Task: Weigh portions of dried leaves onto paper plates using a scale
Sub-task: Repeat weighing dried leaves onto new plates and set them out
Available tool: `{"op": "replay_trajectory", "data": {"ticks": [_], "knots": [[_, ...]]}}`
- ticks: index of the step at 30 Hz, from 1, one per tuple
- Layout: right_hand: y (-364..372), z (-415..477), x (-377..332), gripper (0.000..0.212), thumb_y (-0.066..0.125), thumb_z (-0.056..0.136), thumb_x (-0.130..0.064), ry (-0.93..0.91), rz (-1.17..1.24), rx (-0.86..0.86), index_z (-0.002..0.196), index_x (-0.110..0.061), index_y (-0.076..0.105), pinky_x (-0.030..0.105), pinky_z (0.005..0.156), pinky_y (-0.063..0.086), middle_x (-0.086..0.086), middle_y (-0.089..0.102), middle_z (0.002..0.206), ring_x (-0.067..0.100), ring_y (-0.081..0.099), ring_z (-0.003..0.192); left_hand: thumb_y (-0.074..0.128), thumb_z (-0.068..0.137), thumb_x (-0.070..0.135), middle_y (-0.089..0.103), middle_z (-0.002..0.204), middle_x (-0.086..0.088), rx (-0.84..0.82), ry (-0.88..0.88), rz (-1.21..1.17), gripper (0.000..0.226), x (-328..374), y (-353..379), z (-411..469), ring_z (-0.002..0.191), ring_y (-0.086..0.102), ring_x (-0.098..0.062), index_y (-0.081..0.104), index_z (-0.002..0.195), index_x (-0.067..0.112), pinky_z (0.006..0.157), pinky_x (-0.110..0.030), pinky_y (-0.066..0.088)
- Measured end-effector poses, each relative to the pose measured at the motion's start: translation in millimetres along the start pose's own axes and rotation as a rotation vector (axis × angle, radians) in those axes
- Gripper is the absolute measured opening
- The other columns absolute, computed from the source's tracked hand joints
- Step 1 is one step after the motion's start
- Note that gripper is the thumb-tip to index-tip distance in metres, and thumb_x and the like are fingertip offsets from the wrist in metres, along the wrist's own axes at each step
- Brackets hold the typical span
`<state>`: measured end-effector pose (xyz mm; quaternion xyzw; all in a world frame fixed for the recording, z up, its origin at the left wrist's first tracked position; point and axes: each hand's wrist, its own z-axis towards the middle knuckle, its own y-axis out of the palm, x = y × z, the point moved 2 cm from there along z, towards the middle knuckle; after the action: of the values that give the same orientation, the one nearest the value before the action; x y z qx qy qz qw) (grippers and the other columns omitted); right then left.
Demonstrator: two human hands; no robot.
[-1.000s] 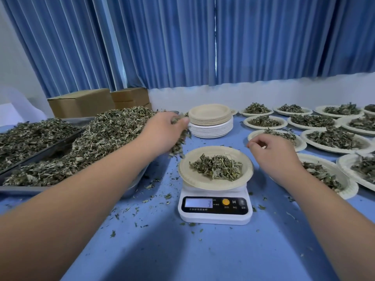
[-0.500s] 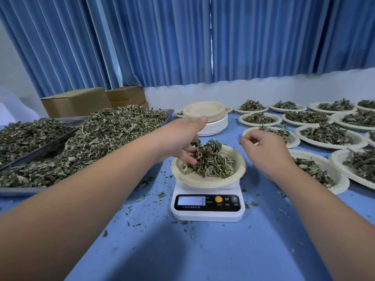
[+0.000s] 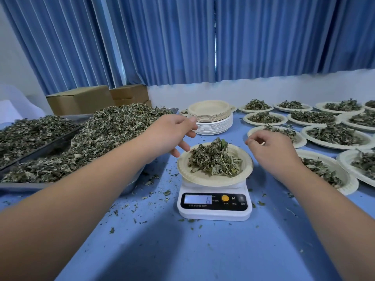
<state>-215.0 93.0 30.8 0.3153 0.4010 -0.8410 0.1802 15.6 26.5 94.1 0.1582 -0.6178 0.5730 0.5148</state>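
A white digital scale (image 3: 214,207) stands in the middle of the blue table, its display showing a 6. On it sits a paper plate (image 3: 194,177) bearing a heap of dried leaves (image 3: 215,159). My left hand (image 3: 172,134) hovers just left of the plate, fingers spread and relaxed, holding nothing. My right hand (image 3: 269,149) hangs to the right of the plate with fingers loosely curled, thumb and forefinger close together; whether a leaf sits between them is unclear. A big metal tray (image 3: 129,185) with a mound of dried leaves (image 3: 101,138) lies at the left.
A stack of unused paper plates (image 3: 211,116) stands behind the scale. Several filled plates (image 3: 332,136) cover the right side of the table. Cardboard boxes (image 3: 81,100) sit at the back left under blue curtains. Leaf crumbs are scattered around the scale.
My left hand carried a handful from the tray to the plate, let it fall and drew back to the left. The heap on the plate grew. My right hand stayed beside the plate.
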Motion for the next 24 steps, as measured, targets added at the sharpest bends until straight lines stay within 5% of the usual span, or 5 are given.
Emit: {"op": "replay_trajectory", "data": {"ticks": [4, 9, 15, 18, 24], "knots": [[1, 0, 0, 0.024, 0.056, 0.091, -0.017, 0.006, -0.008, -0.011, 0.069, -0.025, 0.062, 0.020, 0.056, 0.035, -0.010, 0.061, 0.066, 0.004, 0.051, 0.059, 0.048, 0.099, 0.041, 0.070, 0.070, 0.007, 0.141, 0.081, 0.032, 0.033, -2, 9, 4, 0.040, 0.052, -0.009, 0.068, 0.081, 0.023, 0.038, -0.018, 0.039], [1, 1, 0, 0.018, 0.055, 0.091, -0.016, 0.010, -0.032, -0.013, 0.078, -0.021, 0.068, 0.017, 0.056, 0.034, -0.012, 0.064, 0.072, 0.002, 0.053, 0.063, 0.043, 0.100, 0.047, 0.046, 0.038, 0.012, 0.213, 0.140, 0.119, 0.049, 7, 23, 10, 0.033, 0.040, -0.001, 0.064, 0.063, 0.024, 0.047, -0.024, 0.032], [0, 0, 0, 0.018, 0.056, 0.091, -0.017, 0.003, -0.016, -0.021, 0.078, -0.020, 0.068, 0.018, 0.057, 0.035, -0.010, 0.064, 0.072, 0.003, 0.052, 0.062, 0.034, 0.097, 0.060, 0.064, 0.087, 0.008, -0.029, 0.102, 0.257, 0.045, 4, 18, 6, 0.052, 0.055, 0.001, 0.065, 0.091, 0.029, 0.051, -0.021, 0.044], [1, 0, -1, 0.017, 0.056, 0.091, -0.017, 0.012, -0.017, -0.021, 0.080, -0.018, 0.069, 0.018, 0.057, 0.036, -0.008, 0.064, 0.074, 0.004, 0.052, 0.063, 0.039, 0.101, 0.046, 0.065, 0.109, 0.005, -0.077, -0.004, 0.073, 0.033, -6, -7, 3, 0.070, 0.066, -0.013, 0.064, 0.108, 0.024, 0.048, -0.024, 0.051], [1, -1, -3, 0.017, 0.055, 0.091, -0.017, 0.016, -0.039, -0.034, 0.083, -0.017, 0.071, 0.017, 0.059, 0.037, -0.006, 0.068, 0.082, 0.005, 0.055, 0.070, 0.059, 0.092, 0.002, 0.075, 0.093, -0.004, 0.000, 0.036, -0.148, 0.016, -19, -28, -10, 0.068, 0.070, -0.015, 0.065, 0.104, 0.012, 0.049, -0.023, 0.053]]}}
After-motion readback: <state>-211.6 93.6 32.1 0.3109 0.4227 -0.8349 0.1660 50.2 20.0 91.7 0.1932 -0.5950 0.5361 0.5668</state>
